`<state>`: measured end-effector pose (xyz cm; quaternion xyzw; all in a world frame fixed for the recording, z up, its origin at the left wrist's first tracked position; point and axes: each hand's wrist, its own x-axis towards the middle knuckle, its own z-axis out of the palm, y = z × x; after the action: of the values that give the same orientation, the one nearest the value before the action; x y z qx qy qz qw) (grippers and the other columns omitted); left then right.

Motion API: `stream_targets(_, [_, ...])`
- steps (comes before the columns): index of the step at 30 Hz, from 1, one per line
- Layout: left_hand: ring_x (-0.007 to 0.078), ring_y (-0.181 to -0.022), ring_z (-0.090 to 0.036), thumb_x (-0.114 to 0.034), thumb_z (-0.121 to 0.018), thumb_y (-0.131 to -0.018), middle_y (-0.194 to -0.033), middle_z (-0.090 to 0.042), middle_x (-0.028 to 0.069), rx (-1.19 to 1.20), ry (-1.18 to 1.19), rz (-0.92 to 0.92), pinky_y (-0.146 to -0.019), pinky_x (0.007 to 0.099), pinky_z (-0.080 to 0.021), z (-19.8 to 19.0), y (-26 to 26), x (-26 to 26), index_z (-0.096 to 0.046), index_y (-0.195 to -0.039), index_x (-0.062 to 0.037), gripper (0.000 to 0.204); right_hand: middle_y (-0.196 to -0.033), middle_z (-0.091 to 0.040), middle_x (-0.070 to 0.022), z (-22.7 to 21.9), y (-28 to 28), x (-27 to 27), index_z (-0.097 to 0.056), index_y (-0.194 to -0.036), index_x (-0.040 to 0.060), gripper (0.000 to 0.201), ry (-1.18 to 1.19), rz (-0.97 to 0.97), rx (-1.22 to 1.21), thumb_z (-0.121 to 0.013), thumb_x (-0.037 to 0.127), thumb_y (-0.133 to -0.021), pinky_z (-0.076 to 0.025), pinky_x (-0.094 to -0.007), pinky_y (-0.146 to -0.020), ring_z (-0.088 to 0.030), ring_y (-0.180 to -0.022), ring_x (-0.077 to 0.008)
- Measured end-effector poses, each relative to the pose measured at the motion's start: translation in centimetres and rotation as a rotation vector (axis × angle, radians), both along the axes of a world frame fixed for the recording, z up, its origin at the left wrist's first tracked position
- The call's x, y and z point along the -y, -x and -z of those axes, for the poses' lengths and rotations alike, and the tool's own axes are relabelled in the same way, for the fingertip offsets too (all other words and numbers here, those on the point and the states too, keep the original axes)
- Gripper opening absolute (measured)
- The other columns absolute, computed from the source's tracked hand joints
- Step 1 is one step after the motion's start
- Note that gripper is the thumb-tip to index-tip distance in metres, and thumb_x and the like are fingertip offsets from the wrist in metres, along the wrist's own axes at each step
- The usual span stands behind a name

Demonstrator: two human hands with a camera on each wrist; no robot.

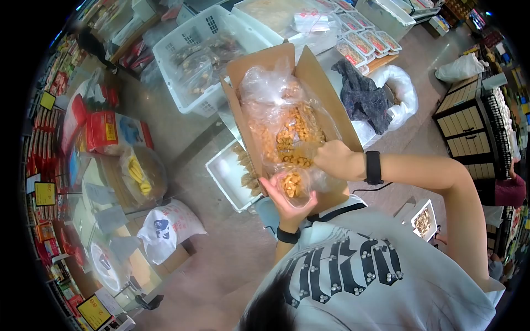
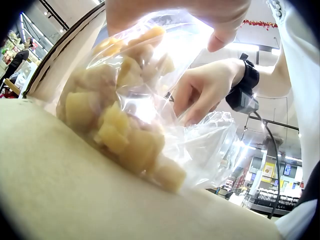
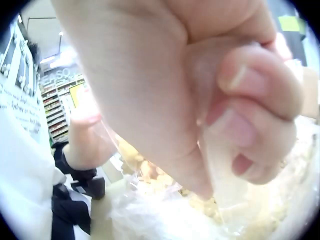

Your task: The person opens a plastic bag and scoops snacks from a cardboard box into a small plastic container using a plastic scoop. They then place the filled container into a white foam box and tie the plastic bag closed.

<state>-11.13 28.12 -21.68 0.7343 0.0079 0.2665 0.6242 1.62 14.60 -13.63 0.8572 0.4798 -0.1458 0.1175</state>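
Observation:
My left hand (image 1: pixel 290 203) cradles a small clear plastic bag (image 2: pixel 125 100) of golden-yellow chunks, low at the near end of a cardboard box. Its fingers and thumb curl round the bag. Just to the right, my right hand (image 1: pixel 338 160) is a fist, its curled fingers (image 3: pixel 250 130) gripping clear plastic. In the left wrist view that hand stands at the bag's loose, gathered end. Inside the box (image 1: pixel 331 91), lined with a clear plastic sheet, lie more golden chunks (image 1: pixel 301 124).
Behind the box is a white basket (image 1: pixel 165 52) of bagged goods. A white tray (image 1: pixel 221 165) sits below left, and wrapped trays (image 1: pixel 359 44) line the back right. Dark cloth (image 1: pixel 361 91) lies beside the box. Sacks (image 1: pixel 171 229) and shelves flank the floor.

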Motion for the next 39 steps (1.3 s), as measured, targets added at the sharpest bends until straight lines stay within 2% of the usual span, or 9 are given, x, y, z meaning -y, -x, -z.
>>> stream_targets(7, [0.0277,-0.109,-0.045,-0.010,-0.074,-0.060,-0.120,-0.039,0.0163,0.025,-0.003,-0.044,-0.098,0.0399,-0.036,0.4,-0.3,0.4,0.012,-0.145,-0.0030,0.121,-0.069,-0.064,-0.0184,0.3,0.0,2.1,-0.067,-0.072,0.0012,0.008,-0.168,0.273,-0.162,-0.060,0.006,-0.072,-0.054,-0.0401,-0.058,-0.067,-0.068,-0.0331])
stream_targets(10, [0.0283,-0.110,-0.045,-0.010,-0.075,-0.061,-0.119,-0.041,0.0169,0.028,-0.069,-0.033,-0.098,0.0400,-0.036,0.0,-0.3,0.3,0.013,-0.145,-0.0027,0.122,-0.065,-0.062,-0.0226,0.7,1.1,2.6,-0.066,-0.074,-0.0003,0.023,-0.365,0.452,-0.239,-0.065,0.023,-0.075,-0.053,-0.0442,-0.056,-0.064,-0.061,-0.0375])
stream_targets(20, [0.0307,-0.116,-0.044,-0.009,-0.077,-0.063,-0.124,-0.038,0.0201,-0.007,-0.030,0.000,-0.099,0.0390,-0.037,1.9,-0.3,0.8,0.014,-0.144,-0.0016,0.122,-0.065,-0.061,-0.0226,8.2,1.3,1.1,-0.067,-0.073,0.0013,0.027,-0.624,0.358,-0.353,-0.066,0.028,-0.076,-0.051,-0.0463,-0.057,-0.062,-0.061,-0.0392])
stream_targets(24, [0.0308,-0.116,-0.044,-0.008,-0.077,-0.064,-0.125,-0.038,0.0203,0.004,-0.069,-0.002,-0.100,0.0393,-0.036,1.8,-0.4,0.5,0.013,-0.144,-0.0011,0.121,-0.065,-0.061,-0.0217,8.1,1.8,1.8,-0.066,-0.075,0.0001,0.027,-0.492,0.263,-0.307,-0.065,0.027,-0.077,-0.050,-0.0475,-0.059,-0.060,-0.061,-0.0410])
stream_targets(27, [0.0310,-0.116,-0.044,-0.007,-0.076,-0.064,-0.125,-0.038,0.0199,0.023,-0.066,-0.003,-0.100,0.0398,-0.036,2.1,-0.5,0.7,0.013,-0.144,-0.0011,0.120,-0.064,-0.061,-0.0217,10.8,2.6,1.7,-0.067,-0.079,-0.0004,0.024,-0.597,0.374,-0.312,-0.065,0.023,-0.076,-0.050,-0.0455,-0.059,-0.061,-0.060,-0.0390])
stream_targets(30, [0.0308,-0.115,-0.045,-0.006,-0.075,-0.064,-0.125,-0.039,0.0192,0.050,-0.057,-0.014,-0.099,0.0404,-0.036,2.4,-0.6,0.7,0.012,-0.145,-0.0015,0.119,-0.063,-0.061,-0.0218,7.3,2.6,1.7,-0.067,-0.080,-0.0012,0.024,-0.916,0.570,-0.558,-0.065,0.022,-0.078,-0.049,-0.0430,-0.058,-0.062,-0.058,-0.0358])
stream_targets(34, [0.0289,-0.112,-0.044,-0.005,-0.074,-0.061,-0.122,-0.039,0.0174,0.046,-0.062,0.001,-0.098,0.0396,-0.037,1.2,-0.6,1.2,0.012,-0.145,-0.0023,0.120,-0.058,-0.058,-0.0177,9.7,1.4,3.0,-0.066,-0.076,-0.0057,0.033,-0.619,0.826,-0.796,-0.065,0.027,-0.081,-0.046,-0.0374,-0.053,-0.056,-0.051,-0.0192])
stream_targets(37, [0.0274,-0.110,-0.043,-0.006,-0.074,-0.059,-0.119,-0.038,0.0165,0.030,-0.110,0.004,-0.096,0.0378,-0.038,1.8,-0.7,0.9,0.013,-0.145,-0.0023,0.122,-0.068,-0.061,-0.0278,10.7,2.7,1.4,-0.067,-0.078,-0.0057,0.035,-0.679,0.677,-0.432,-0.066,0.029,-0.079,-0.050,-0.0456,-0.062,-0.063,-0.063,-0.0404])
stream_targets(39, [0.0275,-0.110,-0.043,-0.007,-0.075,-0.058,-0.119,-0.038,0.0164,0.015,-0.089,-0.008,-0.095,0.0370,-0.039,2.7,-0.4,1.1,0.013,-0.145,-0.0015,0.123,-0.067,-0.060,-0.0286,10.0,3.3,1.0,-0.066,-0.075,-0.0062,0.036,-0.641,0.688,-0.419,-0.066,0.029,-0.078,-0.050,-0.0458,-0.063,-0.061,-0.063,-0.0424])
